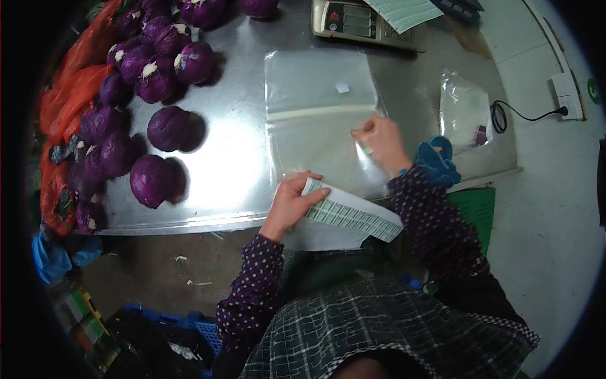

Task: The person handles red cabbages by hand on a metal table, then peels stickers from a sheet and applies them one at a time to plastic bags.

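My left hand point(293, 201) is closed on a sheet of labels point(353, 213), printed with green and white rows, at the table's front edge. The sheet slants down to the right, over my lap. My right hand point(384, 140) is over the right side of the clear plastic bags point(315, 142), its thumb and forefinger pinched together. Whatever lies between those fingertips is too small to make out. A small pale green and white spot shows by its fingers. The bags lie flat on the metal table, with a small white piece point(342, 87) on their upper part.
Several purple cabbages point(169, 128) cover the table's left side, beside orange-red mesh bags point(79, 95). A scale point(360, 24) with papers point(407, 11) on it stands at the back. To the right are blue gloves point(435, 163), another plastic bag point(464, 110) and a black cable point(530, 115).
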Tool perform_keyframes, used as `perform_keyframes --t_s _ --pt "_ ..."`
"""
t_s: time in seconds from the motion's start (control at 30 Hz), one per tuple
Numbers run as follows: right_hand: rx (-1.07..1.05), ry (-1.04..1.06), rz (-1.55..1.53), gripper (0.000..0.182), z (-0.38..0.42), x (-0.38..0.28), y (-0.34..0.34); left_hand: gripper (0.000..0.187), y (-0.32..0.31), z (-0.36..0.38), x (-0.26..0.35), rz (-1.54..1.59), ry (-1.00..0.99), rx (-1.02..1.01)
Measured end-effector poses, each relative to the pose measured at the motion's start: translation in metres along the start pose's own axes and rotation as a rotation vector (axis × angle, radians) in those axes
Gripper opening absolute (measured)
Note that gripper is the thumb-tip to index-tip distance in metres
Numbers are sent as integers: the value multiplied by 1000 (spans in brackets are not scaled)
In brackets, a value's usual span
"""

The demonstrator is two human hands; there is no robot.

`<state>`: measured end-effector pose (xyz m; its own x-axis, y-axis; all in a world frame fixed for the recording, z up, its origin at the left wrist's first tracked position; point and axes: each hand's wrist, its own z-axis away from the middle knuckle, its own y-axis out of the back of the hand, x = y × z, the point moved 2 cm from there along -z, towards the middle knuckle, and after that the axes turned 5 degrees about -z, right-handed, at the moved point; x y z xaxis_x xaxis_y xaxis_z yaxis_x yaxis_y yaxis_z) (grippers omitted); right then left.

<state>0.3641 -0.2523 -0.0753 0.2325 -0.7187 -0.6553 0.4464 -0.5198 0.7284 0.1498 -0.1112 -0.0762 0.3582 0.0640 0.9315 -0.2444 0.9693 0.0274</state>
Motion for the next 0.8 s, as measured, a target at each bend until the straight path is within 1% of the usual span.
perform_keyframes --t_s 0.03,0.07,0.1,0.17,0.2,0.23,0.27,0.3,0.33,0.37,0.43,0.5,0.53,0.57,0.6,0.63,0.67,0.73,0.8 --pt "26 63 151 41 -3 3 8 22 0 1 4 -4 36 -4" --pt "27 36 239 49 -4 4 24 21 0 2 5 -2 66 -11" --pt "26 44 242 49 4 1 24 21 0 1 2 2 61 -4" --pt "-180 272 343 47 34 -11 14 22 0 -1 -2 -107 -161 54" --pt "-312 373 348 37 51 -15 -2 22 0 4 2 -112 -158 61" --pt "-307 376 334 37 58 -12 -9 20 1 11 9 -70 18 -12" --pt "-299 366 194 34 57 -9 -15 19 3 13 16 -27 186 -75" --pt "-300 360 56 32 50 -9 -19 19 3 15 23 -34 181 -55" --pt "-317 302 13 20 52 -15 -16 18 -4 22 30 -63 32 -169" --pt "-327 296 2 20 54 -10 -19 17 -11 29 34 -89 -113 -290" --pt "-451 203 -153 18 44 -7 -18 19 -11 21 32 -113 -105 -285" --pt "-329 240 -346 14 28 -22 4 20 -8 5 12 -183 -95 -32" --pt "-126 227 -510 14 -6 -40 44 22 -4 1 -1 -257 -118 -18" --pt "88 209 -662 15 -37 -51 85 22 -3 1 0 -246 -133 -38" --pt "122 193 -641 15 -41 -50 98 23 -1 0 1 -179 -72 -21" --pt "173 230 -677 14 -39 -51 106 24 -3 1 1 -110 -5 -16" --pt "215 281 -707 13 -37 -56 110 23 -4 4 1 -108 22 -28" --pt "-53 103 -630 12 -4 -38 52 21 -4 -1 1 -114 -4 -10" --pt "-47 -21 -577 19 9 -17 4 20 -6 0 -1 -92 11 -12"
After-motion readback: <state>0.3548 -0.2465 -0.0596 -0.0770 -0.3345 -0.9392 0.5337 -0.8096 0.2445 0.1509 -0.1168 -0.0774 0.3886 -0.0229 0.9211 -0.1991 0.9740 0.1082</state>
